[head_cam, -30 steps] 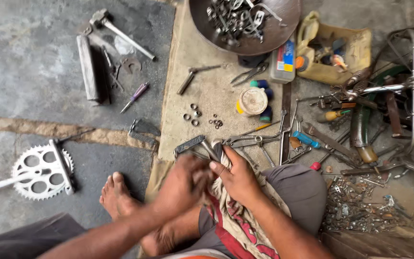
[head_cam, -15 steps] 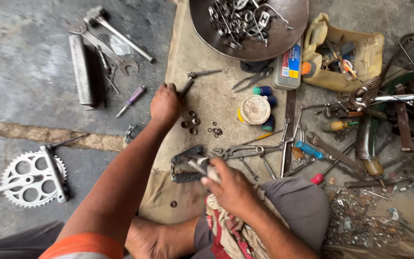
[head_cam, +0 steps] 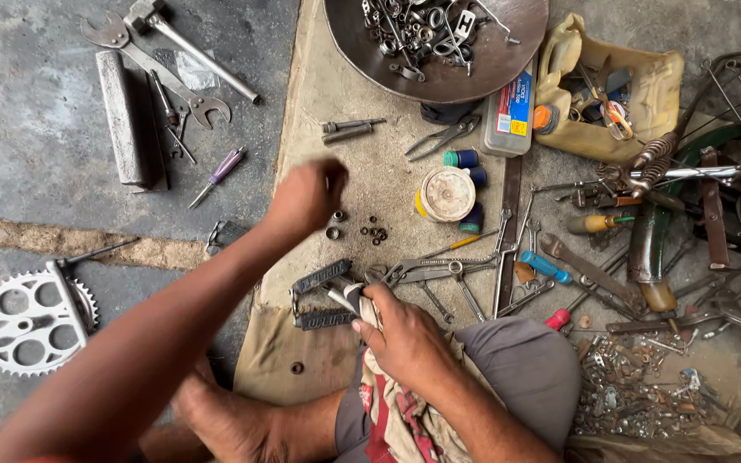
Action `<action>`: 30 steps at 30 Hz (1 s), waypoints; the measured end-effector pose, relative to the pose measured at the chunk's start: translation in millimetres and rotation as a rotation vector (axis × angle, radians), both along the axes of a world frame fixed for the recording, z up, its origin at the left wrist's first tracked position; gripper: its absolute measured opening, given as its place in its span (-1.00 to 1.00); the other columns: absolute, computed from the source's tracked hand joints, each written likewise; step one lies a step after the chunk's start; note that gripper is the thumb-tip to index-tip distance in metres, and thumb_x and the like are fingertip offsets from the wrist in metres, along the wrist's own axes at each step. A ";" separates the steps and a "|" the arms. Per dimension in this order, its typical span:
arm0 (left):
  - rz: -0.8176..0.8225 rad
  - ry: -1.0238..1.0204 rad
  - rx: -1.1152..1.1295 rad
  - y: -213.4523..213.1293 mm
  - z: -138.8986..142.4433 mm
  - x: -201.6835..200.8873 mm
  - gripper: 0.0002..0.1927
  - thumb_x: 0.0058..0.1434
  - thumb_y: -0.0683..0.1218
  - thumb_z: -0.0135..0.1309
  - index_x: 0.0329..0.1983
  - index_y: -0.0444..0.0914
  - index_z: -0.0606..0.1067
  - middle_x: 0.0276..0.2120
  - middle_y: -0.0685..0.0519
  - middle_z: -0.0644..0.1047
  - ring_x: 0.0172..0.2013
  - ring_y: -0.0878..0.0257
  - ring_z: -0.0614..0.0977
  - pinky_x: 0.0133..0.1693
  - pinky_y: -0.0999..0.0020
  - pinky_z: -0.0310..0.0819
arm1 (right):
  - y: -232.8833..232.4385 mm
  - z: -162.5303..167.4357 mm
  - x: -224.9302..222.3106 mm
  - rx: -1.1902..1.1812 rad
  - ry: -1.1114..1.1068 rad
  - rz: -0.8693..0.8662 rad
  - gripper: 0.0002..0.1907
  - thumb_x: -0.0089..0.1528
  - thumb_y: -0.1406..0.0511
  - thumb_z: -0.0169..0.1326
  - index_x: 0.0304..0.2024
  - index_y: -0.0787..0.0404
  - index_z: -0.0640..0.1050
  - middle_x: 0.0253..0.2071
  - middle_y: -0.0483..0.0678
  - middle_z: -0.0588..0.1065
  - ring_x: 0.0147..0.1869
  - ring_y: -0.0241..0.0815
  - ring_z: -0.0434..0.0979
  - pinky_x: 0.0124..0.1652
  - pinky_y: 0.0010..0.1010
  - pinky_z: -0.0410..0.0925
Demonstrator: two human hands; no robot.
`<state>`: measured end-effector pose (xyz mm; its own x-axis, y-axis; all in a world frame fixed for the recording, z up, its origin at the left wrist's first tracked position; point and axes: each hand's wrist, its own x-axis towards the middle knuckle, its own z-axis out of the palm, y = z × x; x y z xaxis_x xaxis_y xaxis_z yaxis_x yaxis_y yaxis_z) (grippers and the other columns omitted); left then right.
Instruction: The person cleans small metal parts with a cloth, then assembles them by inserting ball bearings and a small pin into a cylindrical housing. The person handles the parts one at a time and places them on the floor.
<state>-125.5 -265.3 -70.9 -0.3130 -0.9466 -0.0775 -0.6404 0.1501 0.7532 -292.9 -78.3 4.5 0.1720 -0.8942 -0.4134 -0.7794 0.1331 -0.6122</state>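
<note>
My right hand [head_cam: 405,336] grips the metal axle end of a black bicycle pedal [head_cam: 322,296] through a red and white rag [head_cam: 388,411]. The pedal lies on a tan mat [head_cam: 345,171] just in front of my knee. My left hand [head_cam: 306,197] reaches forward over the mat, blurred, with its fingers curled. It hovers beside a few small nuts and washers [head_cam: 358,227]. What it holds, if anything, is hidden.
A metal bowl [head_cam: 508,60] of loose parts sits at the top, with a cut yellow jug [head_cam: 645,103] of tools to its right. A round tin [head_cam: 448,193], pliers [head_cam: 443,137], spanners, a hammer [head_cam: 190,51], a steel bar [head_cam: 122,116] and a chainring crank [head_cam: 27,319] lie around.
My left hand left the pedal, reached out to the small nuts, and has now drawn back slightly with curled fingers. My right hand stays on the pedal axle.
</note>
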 end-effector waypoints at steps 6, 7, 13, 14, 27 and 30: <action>-0.509 -0.101 0.085 139.9 46.7 63.2 -0.52 0.02 -0.14 0.07 0.08 -0.26 0.50 -0.29 -0.25 0.63 -0.31 -0.18 0.69 -0.30 -0.06 0.60 | 9.7 -1.7 10.4 -0.148 0.130 0.222 -0.53 0.22 0.23 0.19 0.10 0.23 0.34 -0.37 0.22 0.55 -0.22 0.30 0.58 -0.23 0.07 0.40; -0.510 -0.099 -0.004 153.7 51.8 66.3 -0.52 0.01 -0.10 0.08 0.05 -0.29 0.49 -0.29 -0.24 0.63 -0.31 -0.18 0.69 -0.31 -0.05 0.60 | 12.7 0.5 15.0 -0.220 0.102 0.250 -0.54 0.17 0.28 0.17 0.08 0.23 0.36 -0.37 0.20 0.55 -0.23 0.28 0.58 -0.24 0.07 0.40; -0.583 -0.539 0.327 166.9 76.4 81.7 -0.71 0.40 0.01 -0.07 0.11 -0.16 0.45 -0.18 -0.11 0.63 -0.14 -0.01 0.67 -0.10 0.11 0.60 | 33.9 24.0 36.3 -0.630 0.013 0.412 -0.53 0.07 0.39 0.13 0.06 0.28 0.43 -0.35 0.08 0.52 -0.27 0.12 0.56 -0.28 -0.01 0.38; -0.573 -0.532 0.382 166.9 81.0 86.3 -0.71 0.39 0.03 -0.07 0.11 -0.13 0.45 -0.14 -0.10 0.62 -0.10 0.01 0.66 -0.05 0.13 0.58 | 36.8 25.2 37.3 -0.667 0.024 0.440 -0.57 0.11 0.38 0.13 0.04 0.28 0.43 -0.34 0.08 0.52 -0.27 0.11 0.55 -0.27 -0.03 0.39; -0.373 -0.447 0.091 187.0 100.7 116.6 -0.71 0.34 0.09 -0.03 -0.13 -0.20 0.51 -0.29 -0.07 0.60 -0.24 -0.02 0.66 -0.19 0.07 0.55 | 18.1 -2.8 -14.3 -0.102 -0.406 -0.241 -0.57 0.42 0.02 -0.09 0.02 0.23 0.50 -0.15 -0.02 0.54 -0.04 -0.17 0.52 -0.01 -0.39 0.40; -0.287 -0.359 0.229 184.8 98.6 118.5 -0.71 0.32 0.11 0.04 -0.17 -0.19 0.55 -0.37 -0.12 0.61 -0.30 -0.10 0.65 -0.24 -0.01 0.52 | 38.5 18.6 0.2 -0.729 -0.391 0.025 -0.46 0.47 0.03 -0.10 0.27 0.34 0.30 0.11 0.14 0.41 0.19 -0.07 0.45 0.16 -0.29 0.34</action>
<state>-7.0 -80.5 27.7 -0.4733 -0.7727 -0.4230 -0.8219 0.2146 0.5276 -292.7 -39.8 23.0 0.2067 -0.9086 0.3628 -0.4894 -0.4171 -0.7659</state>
